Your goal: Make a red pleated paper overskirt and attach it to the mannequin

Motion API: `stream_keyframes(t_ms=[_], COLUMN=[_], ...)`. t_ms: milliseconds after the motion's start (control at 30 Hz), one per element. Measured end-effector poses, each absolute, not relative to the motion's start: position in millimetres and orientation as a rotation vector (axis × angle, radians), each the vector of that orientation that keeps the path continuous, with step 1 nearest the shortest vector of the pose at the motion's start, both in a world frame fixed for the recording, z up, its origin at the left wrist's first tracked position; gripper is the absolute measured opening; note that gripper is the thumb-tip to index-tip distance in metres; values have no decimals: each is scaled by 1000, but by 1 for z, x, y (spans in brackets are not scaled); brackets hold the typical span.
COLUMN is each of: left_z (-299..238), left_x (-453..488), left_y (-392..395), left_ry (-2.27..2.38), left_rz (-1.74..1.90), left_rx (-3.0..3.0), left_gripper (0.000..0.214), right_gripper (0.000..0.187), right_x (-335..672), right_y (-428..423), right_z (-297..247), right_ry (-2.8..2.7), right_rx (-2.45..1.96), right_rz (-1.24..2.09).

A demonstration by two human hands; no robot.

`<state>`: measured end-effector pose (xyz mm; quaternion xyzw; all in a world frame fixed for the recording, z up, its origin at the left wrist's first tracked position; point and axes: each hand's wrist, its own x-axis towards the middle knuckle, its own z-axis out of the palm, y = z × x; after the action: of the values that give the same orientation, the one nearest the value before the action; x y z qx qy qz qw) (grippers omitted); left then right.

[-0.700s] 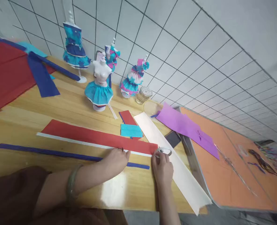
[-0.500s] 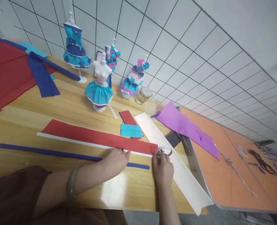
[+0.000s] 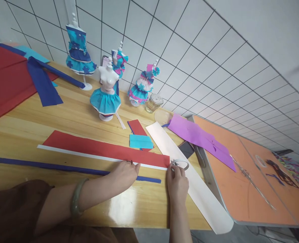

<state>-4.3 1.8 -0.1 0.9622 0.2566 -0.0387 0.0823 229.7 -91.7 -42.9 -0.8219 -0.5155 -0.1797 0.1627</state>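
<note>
A long red paper strip (image 3: pixel 99 148) with a white band along its near edge lies on the wooden table (image 3: pixel 63 118). My left hand (image 3: pixel 124 173) rests on that white edge, fingers curled and pressing down. At the strip's right end my right hand (image 3: pixel 177 180) pinches a small roll of clear tape (image 3: pixel 180 164). A thin dark blue strip (image 3: pixel 50 165) lies just in front of the red one and passes under my left hand. A wide white paper strip (image 3: pixel 190 179) runs diagonally under my right hand to the table's front edge.
Several small mannequins in teal and blue paper dresses (image 3: pixel 106 94) stand at the back by the tiled wall. A glass jar (image 3: pixel 153 103), a teal piece (image 3: pixel 140 141), purple paper (image 3: pixel 200 136) and a phone (image 3: pixel 187 148) lie nearby. Red and blue sheets (image 3: pixel 10 77) cover the left; an orange mat (image 3: pixel 248 175) lies right.
The tape roll and my right hand have shifted slightly to the right, past the end of the red strip. My left hand has stayed in place.
</note>
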Motion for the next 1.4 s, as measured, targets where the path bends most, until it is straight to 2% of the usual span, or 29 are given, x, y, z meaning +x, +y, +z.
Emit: stream_keyframes(t_ms=[767,967,1200,1400], left_z=[6,6,16,22], left_x=[-6,-20,-95,-217], left_y=[7,20,53,81], left_ry=[718,766,935,1431], left_rz=[-92,57,300,362], left_rx=[2774,2604,2213,2054], left_gripper=[40,31,31,37], right_gripper=[27,31,40,46], right_x=[233,234,227,199], right_y=[-93,-93,-102,-119], right_z=[-43,-40,-25,-13], right_ry=[-1290,-1284,-1226,-1216], right_rx=[-2399,-2347,-2291,-2190], right_rz=[-354,-257,-163,-235])
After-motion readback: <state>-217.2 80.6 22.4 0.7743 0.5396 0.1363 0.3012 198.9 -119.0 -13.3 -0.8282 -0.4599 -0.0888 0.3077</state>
